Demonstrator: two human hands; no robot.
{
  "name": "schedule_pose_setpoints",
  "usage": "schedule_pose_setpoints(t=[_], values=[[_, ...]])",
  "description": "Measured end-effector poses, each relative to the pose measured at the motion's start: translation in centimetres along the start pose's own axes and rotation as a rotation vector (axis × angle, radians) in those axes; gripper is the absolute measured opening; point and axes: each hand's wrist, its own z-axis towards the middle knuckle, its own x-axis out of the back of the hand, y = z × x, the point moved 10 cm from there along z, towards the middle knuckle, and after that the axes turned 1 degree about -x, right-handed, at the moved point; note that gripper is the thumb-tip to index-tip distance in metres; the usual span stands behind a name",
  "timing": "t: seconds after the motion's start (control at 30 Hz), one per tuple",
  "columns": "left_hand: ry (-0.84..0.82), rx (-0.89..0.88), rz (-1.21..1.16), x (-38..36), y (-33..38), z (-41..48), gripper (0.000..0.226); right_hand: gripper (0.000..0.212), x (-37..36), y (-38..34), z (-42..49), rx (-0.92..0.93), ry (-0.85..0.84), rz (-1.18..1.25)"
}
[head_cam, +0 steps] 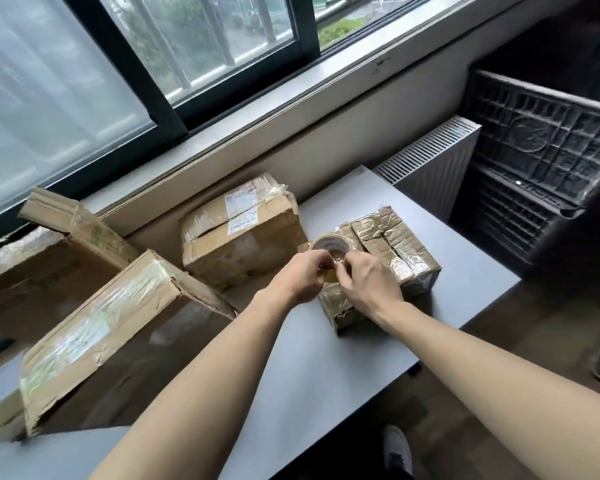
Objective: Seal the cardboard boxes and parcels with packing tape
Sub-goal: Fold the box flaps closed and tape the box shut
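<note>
Where the hands met: over the near left corner of the small parcel (392, 247), right of centre on the grey table (326, 375).
Left hand (303, 271): fingers curled in tight, gripping the near edge of the tape roll (329, 245).
Right hand (364, 282): thumb and forefinger closed narrow, pinching the yellowish tape end (331, 276) just below the roll.
Tape roll: stood on the parcel's left top edge, touching both hands, with its cardboard core facing up.
Small parcel: already covered in glossy, wrinkled tape on the top and the near side.
Done so far: by my reading, this parcel was close to sealed, and the long box (118, 327) at near left carried a clear strip along its top seam.
Left to do: the middle box (243, 233) beyond the hands showed a dark gap under its top flap, and the far left box (49, 258) had a flap standing up, so both looked unsealed.
Around: a radiator (430, 161) and a black crate (534, 143) stood at far right, and a shoe (397, 448) showed under the table's near edge.
In the way: the boxes crowded the table's left half, just beside the left forearm, so turning the parcel would likely call for room on the right.
</note>
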Motion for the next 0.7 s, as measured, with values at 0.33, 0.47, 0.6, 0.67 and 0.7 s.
schedule_pose_setpoints(t=[0.33,0.47,0.6,0.67,0.7], values=[[0.301,0.121,-0.093,7.8,-3.8,-6.0,0.011,0.023,-1.8,-9.5,-1.6,0.15,-0.016,0.201],[0.377,0.212,-0.037,9.7,-5.2,-7.4,0.014,0.022,-2.3,-11.2,-1.6,0.187,-0.048,0.225],[0.554,0.262,0.045,13.1,-5.0,-9.0,0.024,0.023,-2.2,-12.6,-0.7,0.231,-0.104,0.249],[0.677,0.263,0.042,15.2,-4.8,-10.4,0.022,0.024,-2.5,-13.9,-0.4,0.263,-0.162,0.258],[0.731,0.259,0.029,16.3,-4.7,-11.2,0.02,0.023,-2.6,-14.9,-0.3,0.285,-0.182,0.268]])
